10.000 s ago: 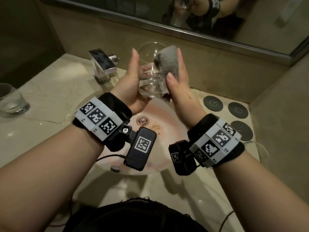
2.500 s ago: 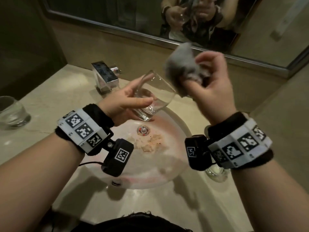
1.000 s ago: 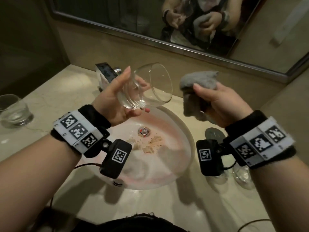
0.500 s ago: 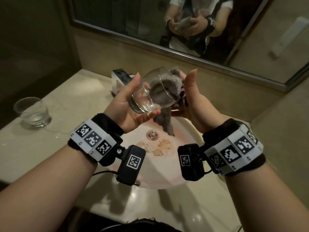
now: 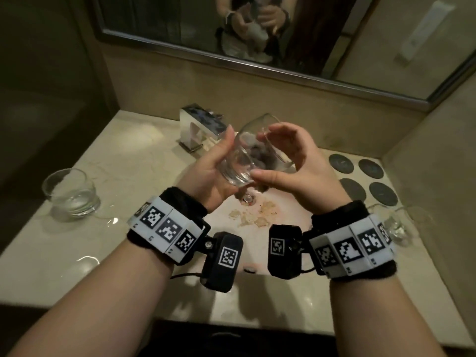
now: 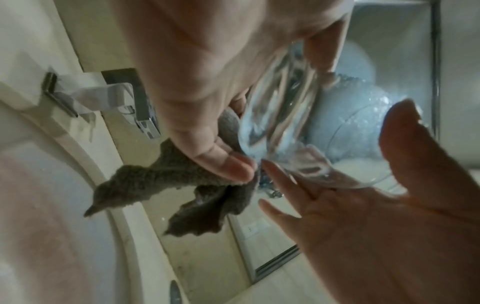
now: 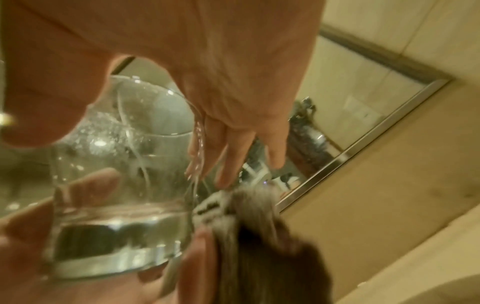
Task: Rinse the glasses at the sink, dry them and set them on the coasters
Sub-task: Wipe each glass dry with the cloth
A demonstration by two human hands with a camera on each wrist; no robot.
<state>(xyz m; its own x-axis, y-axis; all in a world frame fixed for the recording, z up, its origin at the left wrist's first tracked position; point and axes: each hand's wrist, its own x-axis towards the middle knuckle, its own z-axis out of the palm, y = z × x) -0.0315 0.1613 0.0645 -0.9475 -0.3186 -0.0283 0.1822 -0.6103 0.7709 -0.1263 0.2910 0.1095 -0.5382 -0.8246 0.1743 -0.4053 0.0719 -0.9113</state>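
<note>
Glass in both hands, tilted over the sink, its mouth turned up and away toward the mirror; held there, I judge, so any drips fall into the basin and not on the counter. Left hand cups the base and lower wall, its fingers spread and lying nearly straight along the glass, the thumb up the far side; it acts as the steady rest. Right hand arches over the rim, fingers curled; the left wrist view shows its thumb and fingertips pinching a grey cloth against the bottom edge of the glass, with loose tails hanging below. More cloth shows dark through the wall in the head view, so part seems stuffed inside. This reads as the drying step, the right hand working the cloth while the left turns or braces.

Four dark coasters lie on the counter right of the sink, all bare, close enough for a short carry. Just in front of them stand other glasses, their number hard to tell. A tumbler sits well apart on the left, apparently waiting its turn. The tap stands behind the sink, no water seen running.
</note>
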